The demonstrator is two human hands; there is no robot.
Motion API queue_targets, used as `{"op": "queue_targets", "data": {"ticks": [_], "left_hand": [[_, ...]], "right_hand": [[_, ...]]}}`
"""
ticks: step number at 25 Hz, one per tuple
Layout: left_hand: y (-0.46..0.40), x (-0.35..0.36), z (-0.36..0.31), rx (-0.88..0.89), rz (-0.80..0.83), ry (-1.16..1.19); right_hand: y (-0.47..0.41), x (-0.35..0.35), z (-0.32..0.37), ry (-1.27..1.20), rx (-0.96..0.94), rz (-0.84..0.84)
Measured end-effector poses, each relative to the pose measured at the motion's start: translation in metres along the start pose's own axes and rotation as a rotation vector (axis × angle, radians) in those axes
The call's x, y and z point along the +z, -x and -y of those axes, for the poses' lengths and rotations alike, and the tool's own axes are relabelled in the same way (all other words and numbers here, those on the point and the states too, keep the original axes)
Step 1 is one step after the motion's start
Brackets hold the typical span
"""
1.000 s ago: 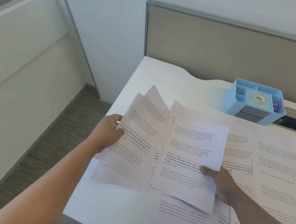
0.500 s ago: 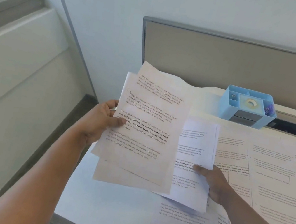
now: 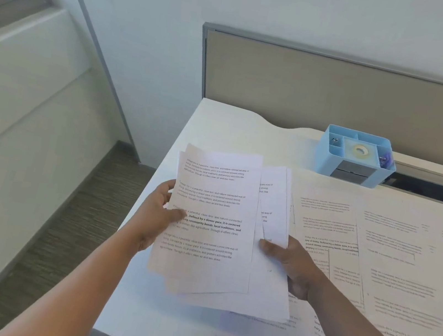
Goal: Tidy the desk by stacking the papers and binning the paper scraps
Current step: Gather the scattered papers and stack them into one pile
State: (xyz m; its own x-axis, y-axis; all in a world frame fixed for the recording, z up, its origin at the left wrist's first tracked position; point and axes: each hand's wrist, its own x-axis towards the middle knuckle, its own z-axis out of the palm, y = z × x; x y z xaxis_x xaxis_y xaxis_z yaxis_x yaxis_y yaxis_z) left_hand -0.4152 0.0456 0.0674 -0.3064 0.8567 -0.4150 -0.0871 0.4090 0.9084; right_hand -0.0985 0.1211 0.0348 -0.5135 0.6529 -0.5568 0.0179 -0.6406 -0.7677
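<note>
White printed papers (image 3: 214,224) in left hand (image 3: 155,220) and right hand (image 3: 291,261)

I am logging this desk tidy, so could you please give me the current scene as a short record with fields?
left hand: grips the top bundle of papers by its left edge
right hand: holds the lower sheets by their right edge
loose papers: spread flat over the desk
blue organiser: at the desk's back, holding a tape roll
bin: not in view
</note>
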Motion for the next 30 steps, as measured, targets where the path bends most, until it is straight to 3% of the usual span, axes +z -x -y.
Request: {"op": "queue_targets", "data": {"ticks": [3, 7, 12, 18, 22, 26, 30], "left_hand": [[-0.002, 0.000, 0.007, 0.045, -0.218, -0.080], [-0.005, -0.004, 0.015, -0.027, -0.283, 0.027], [-0.005, -0.003, 0.025, -0.200, -0.119, 0.121], [-0.006, 0.016, 0.037, -0.189, -0.188, 0.158], [-0.009, 0.003, 0.035, -0.149, -0.178, 0.114], [-0.008, 0.005, 0.031, -0.174, -0.065, 0.082], [0.000, 0.023, 0.035, -0.215, 0.085, 0.135]], "right_hand": [[0.003, 0.003, -0.002, 0.020, -0.040, -0.015], [0.001, 0.000, -0.005, -0.061, -0.060, -0.132], [0.002, -0.001, -0.009, -0.120, -0.057, -0.182], [0.008, 0.008, -0.012, -0.040, -0.063, -0.144], [0.016, 0.009, -0.003, -0.011, 0.019, -0.210], [0.021, 0.020, 0.004, 0.027, 0.027, -0.203], [0.021, 0.037, 0.004, -0.007, 0.015, -0.086]]}}
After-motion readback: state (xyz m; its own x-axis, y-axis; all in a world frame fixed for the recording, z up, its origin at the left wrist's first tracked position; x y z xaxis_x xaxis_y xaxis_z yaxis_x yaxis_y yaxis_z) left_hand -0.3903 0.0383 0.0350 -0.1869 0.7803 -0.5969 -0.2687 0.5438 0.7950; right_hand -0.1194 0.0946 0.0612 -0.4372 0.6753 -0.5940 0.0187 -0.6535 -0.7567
